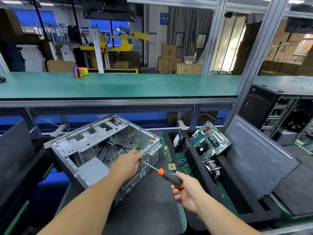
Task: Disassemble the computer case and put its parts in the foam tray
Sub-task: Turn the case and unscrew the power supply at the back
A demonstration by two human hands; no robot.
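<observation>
Computer case of bare grey steel [105, 150] lies open at our ten o'clock, power supply and cables left inside, while the green motherboard [210, 141] sits in the black foam tray [237, 192]; our left hand [126, 164] grips the case's rear edge, our right hand [188, 190] grasps the orange-and-black screwdriver [169, 177].

computer case [105, 150] left of foam tray [225, 189], motherboard [210, 141] in tray

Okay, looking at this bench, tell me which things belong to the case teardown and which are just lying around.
Part of the job:
- computer case, open, left hand at its rear edge
- screwdriver, gripped by right hand
- foam tray holding the motherboard and hard drive
- RAM stick and CPU chip on the mat

Just lying about:
- tape dispenser on the shelf
- second black tower at right
- cardboard boxes behind
</observation>
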